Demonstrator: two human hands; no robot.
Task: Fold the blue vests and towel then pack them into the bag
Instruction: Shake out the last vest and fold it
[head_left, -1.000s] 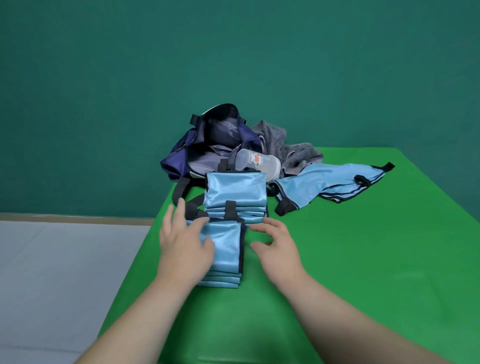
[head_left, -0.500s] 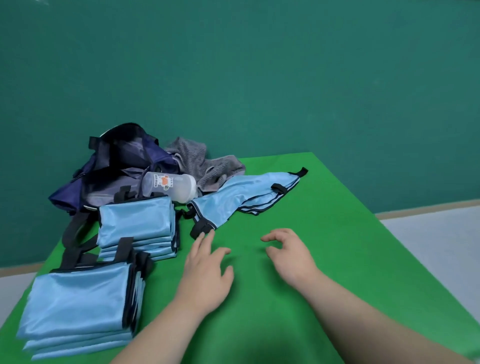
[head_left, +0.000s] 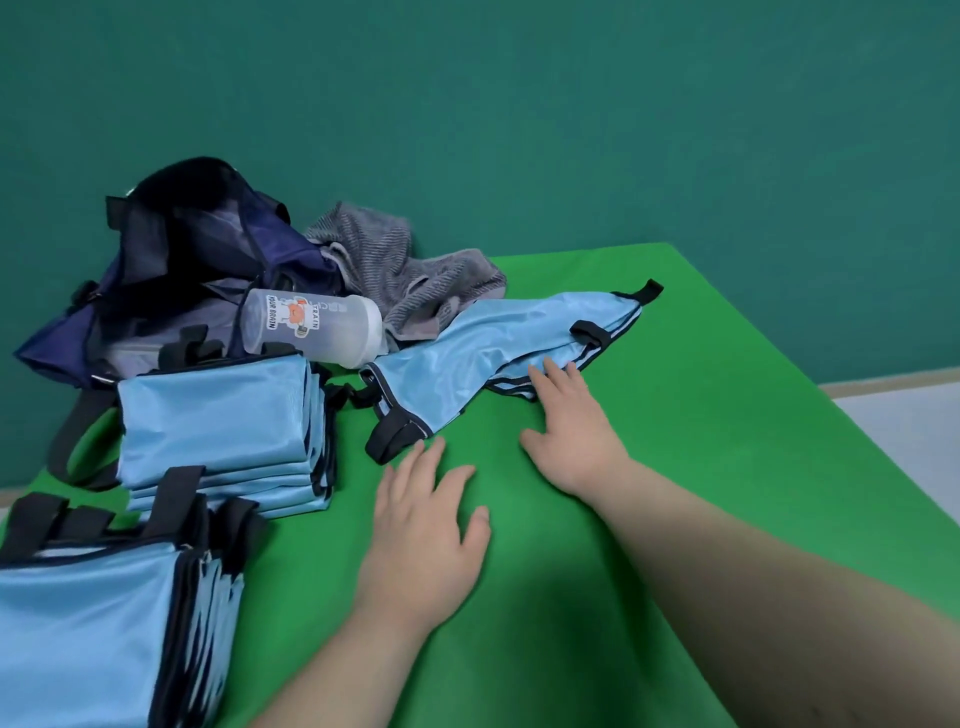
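On the tabletop (head_left: 701, 467), two folded vest stacks (head_left: 218, 415) wait; unfolded vest (head_left: 493, 348), towel (head_left: 405, 270) remain; both hands spread: left hand (head_left: 421, 525), right hand (head_left: 571, 431).

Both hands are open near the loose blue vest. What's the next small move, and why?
Likely take a grip on the unfolded vest and pull it closer for folding: the right hand reaches its edge with straight fingers, and the left hand lies open just short of its black strap.
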